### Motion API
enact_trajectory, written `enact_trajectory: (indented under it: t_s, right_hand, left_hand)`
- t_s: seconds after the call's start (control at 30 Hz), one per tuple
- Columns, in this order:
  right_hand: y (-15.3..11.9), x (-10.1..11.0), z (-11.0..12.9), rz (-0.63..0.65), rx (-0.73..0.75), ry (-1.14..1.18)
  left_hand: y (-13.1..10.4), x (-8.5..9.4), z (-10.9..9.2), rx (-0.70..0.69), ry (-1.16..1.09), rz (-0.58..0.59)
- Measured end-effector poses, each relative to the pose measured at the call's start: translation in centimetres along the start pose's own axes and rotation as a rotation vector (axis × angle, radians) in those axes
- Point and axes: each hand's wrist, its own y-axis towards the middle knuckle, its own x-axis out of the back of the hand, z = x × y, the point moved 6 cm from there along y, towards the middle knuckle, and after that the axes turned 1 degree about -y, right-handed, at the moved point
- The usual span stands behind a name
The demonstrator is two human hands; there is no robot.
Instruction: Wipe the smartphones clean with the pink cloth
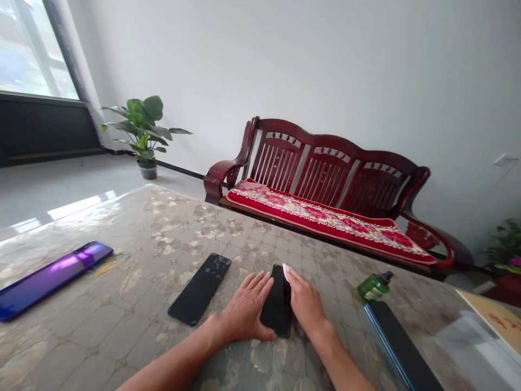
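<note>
A black smartphone (278, 304) lies on the patterned tablecloth in front of me, its dark glossy face up. My left hand (246, 309) holds it from the left, fingers stretched along its side and thumb at the lower edge. In my right hand (305, 301) a small pale pink cloth or pad (286, 271) is pinched, pressed at the phone's upper right edge. Most of that pad is hidden under the fingers. To the left of my left hand lies a black phone-shaped panel (199, 290) with light specks near its top.
A shiny purple-blue phone back cover (57, 279) lies far left. On the right stand a green spray bottle (374, 286) and a long dark box-like object (401, 345), with a tan sheet (494, 320) beyond. Past the table (134, 336) are a red wooden bench (325, 174) and a potted plant (146, 130).
</note>
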Motion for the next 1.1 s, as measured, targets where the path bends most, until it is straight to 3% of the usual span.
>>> enact_trajectory:
  t_s: [0.13, 0.27, 0.33, 0.43, 0.67, 0.77, 0.97, 1.03, 1.1]
  right_hand:
    - [-2.6, 0.2, 1.1, 0.033, 0.004, -0.026]
    - [-8.1, 1.0, 3.1, 0.005, 0.178, -0.026]
    - [-9.6, 1.2, 3.7, 0.011, 0.247, -0.033]
    - [-8.6, 1.0, 3.2, 0.008, 0.228, -0.035]
    - [-1.1, 0.0, 1.4, -0.012, 0.054, -0.042]
    - [-2.1, 0.3, 2.3, 0.005, 0.079, -0.015]
    - [-7.9, 1.5, 4.7, 0.036, 0.31, 0.03]
    - [-7.4, 1.4, 4.3, 0.05, 0.29, 0.032]
    - [-5.1, 1.1, 3.3, 0.057, 0.193, 0.029]
  left_hand:
    - [0.0, 0.1, -0.2, 0.001, 0.005, -0.01]
    - [-0.1, 0.3, -0.4, -0.006, 0.006, -0.022]
    - [0.0, 0.3, -0.4, -0.012, 0.006, -0.026]
    - [0.1, 0.2, -0.4, -0.014, 0.007, -0.022]
    - [0.2, 0.5, -0.6, 0.003, 0.018, -0.031]
    - [0.1, 0.3, -0.5, 0.004, 0.021, -0.035]
    - [0.0, -0.3, -0.1, 0.001, 0.015, -0.03]
    - [0.0, -0.2, -0.2, 0.007, 0.01, -0.026]
    - [0.1, 0.0, -0.3, 0.019, 0.004, -0.021]
